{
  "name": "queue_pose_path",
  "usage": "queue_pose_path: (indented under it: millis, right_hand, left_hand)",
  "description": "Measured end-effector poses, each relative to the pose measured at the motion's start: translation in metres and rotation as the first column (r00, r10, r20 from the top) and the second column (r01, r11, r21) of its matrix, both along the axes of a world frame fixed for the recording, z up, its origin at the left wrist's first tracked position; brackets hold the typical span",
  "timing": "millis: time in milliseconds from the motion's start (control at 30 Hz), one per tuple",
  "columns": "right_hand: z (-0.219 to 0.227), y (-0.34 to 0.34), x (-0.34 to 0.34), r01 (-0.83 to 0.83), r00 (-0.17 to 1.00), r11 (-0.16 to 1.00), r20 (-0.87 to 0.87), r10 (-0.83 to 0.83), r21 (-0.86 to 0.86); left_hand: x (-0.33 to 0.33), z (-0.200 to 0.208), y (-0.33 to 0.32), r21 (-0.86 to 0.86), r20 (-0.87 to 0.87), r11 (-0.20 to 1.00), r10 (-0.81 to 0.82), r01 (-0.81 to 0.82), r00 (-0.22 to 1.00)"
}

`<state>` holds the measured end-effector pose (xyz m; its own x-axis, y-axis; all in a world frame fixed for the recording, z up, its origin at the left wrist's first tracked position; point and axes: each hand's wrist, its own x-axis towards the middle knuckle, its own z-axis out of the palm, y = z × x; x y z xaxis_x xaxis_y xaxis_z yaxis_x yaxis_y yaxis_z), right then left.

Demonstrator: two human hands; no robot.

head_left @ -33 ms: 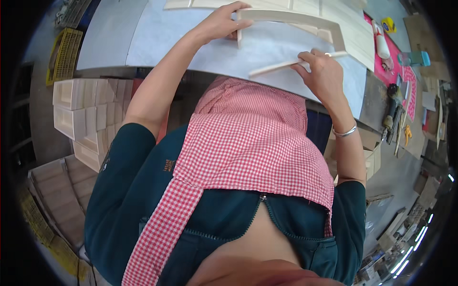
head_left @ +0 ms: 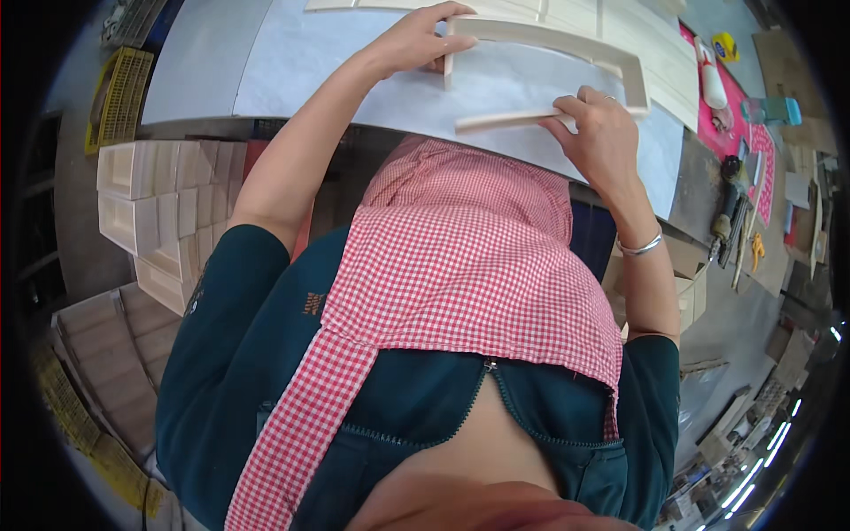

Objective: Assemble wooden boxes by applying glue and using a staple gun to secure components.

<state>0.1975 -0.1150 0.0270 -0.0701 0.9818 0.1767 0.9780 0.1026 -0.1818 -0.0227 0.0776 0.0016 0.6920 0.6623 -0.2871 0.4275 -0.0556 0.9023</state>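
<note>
On the pale work surface (head_left: 345,84) stands a light wooden three-sided frame (head_left: 540,37), its near side open. My left hand (head_left: 416,42) grips the frame's left corner, with the thumb inside the short end piece and fingers beyond it. My right hand (head_left: 598,133), wearing a ring and a bracelet, pinches a thin wooden strip (head_left: 505,121) between thumb and fingers. The strip is held across the frame's open near side, apart from the left end piece. Whether its right end touches the frame is hidden by my right hand.
Pale boards (head_left: 668,66) lie beyond the frame. To the right are a white bottle (head_left: 713,86), a yellow tape measure (head_left: 724,46), a lidded container (head_left: 775,110) and a power tool (head_left: 731,199). Wooden boxes (head_left: 164,177) are stacked at the lower left, near a yellow crate (head_left: 119,97).
The strip has turned to lie more level, its left end shifting slightly left and away from me. The frame has moved a little to the right, with my left hand still on it.
</note>
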Motion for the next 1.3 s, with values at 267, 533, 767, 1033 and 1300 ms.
queue_pose_path:
  millis: [267,533,767,1033,1300]
  right_hand:
    - [-0.035,-0.007,-0.01,0.005,0.985,0.988,-0.173,0.022,0.154]
    - [-0.042,-0.002,-0.01,0.014,0.98,0.978,-0.195,0.028,0.209]
    - [-0.049,0.0,-0.009,0.053,0.983,0.979,-0.185,-0.016,0.197]
    - [-0.044,0.003,-0.012,0.054,0.982,0.982,-0.186,-0.02,0.18]
    - [-0.04,0.008,-0.039,-0.019,0.99,0.984,-0.132,0.043,0.179]
  left_hand:
    - [-0.002,-0.015,-0.01,-0.071,0.187,0.994,-0.07,0.085,0.98]
    - [-0.013,-0.03,-0.001,-0.018,0.023,0.991,-0.133,0.133,0.991]
    - [-0.032,-0.039,-0.008,0.106,0.086,0.935,-0.348,0.339,0.934]
    - [-0.031,-0.044,-0.012,0.204,0.112,0.952,-0.254,0.228,0.961]
    - [-0.031,-0.038,-0.014,0.179,0.048,0.954,-0.253,0.241,0.966]
